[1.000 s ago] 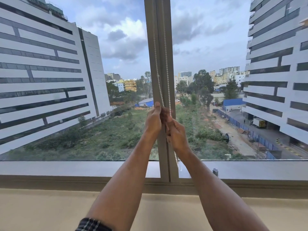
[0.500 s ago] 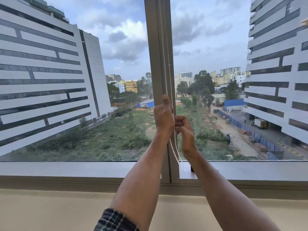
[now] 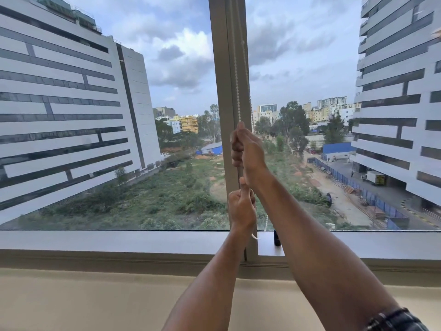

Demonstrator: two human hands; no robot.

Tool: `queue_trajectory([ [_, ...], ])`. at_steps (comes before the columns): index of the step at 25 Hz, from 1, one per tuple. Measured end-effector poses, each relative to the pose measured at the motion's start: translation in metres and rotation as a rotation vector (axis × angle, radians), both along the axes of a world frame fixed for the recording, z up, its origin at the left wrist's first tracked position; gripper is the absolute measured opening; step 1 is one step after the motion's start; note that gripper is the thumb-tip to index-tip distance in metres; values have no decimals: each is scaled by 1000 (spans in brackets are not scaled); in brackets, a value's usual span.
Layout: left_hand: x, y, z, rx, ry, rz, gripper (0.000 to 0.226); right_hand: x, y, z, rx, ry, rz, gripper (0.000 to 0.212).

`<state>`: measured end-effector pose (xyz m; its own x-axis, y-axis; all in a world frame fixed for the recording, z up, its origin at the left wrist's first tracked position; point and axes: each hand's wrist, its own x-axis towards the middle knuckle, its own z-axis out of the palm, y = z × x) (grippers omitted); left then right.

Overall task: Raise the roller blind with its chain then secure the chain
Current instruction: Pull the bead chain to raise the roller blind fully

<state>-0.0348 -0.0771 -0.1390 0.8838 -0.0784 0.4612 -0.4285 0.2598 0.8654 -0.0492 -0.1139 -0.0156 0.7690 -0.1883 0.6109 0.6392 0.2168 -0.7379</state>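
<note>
A white bead chain [image 3: 237, 80] hangs in two strands down the grey window mullion [image 3: 222, 91]. My right hand [image 3: 249, 154] is fisted around the chain at mid-window height. My left hand [image 3: 241, 207] grips the chain just below it, thumb up. A slack loop of chain [image 3: 265, 222] dangles beneath both hands near the sill. The roller blind itself is out of view above the frame; the whole pane is uncovered.
The grey window sill [image 3: 119, 240] runs across below the glass, with a beige ledge [image 3: 95, 302] beneath it. A small dark object [image 3: 276, 238] stands on the sill right of the mullion. Buildings and a green plot lie outside.
My left hand has dropped down the chain from beside the right hand to below it. My right hand has moved up above it and closed on the chain.
</note>
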Motion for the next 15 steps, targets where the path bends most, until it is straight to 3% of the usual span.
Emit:
queue_trajectory([
  [3, 5, 10, -4, 10, 9, -16, 62, -2, 3, -8, 27, -60, 17, 51],
  [6, 14, 21, -10, 63, 68, 133, 60, -2, 1, -12, 34, -99, 31, 49],
  [9, 24, 32, 9, -15, 102, 224, 56, 0, -3, -23, 18, -62, -15, 47],
  [13, 22, 32, 75, -82, 21, 163, 56, 6, -2, -62, -8, -15, -64, 53],
  [15, 14, 21, 108, -124, 27, -32, 62, 8, 0, -82, -17, 25, -85, 52],
])
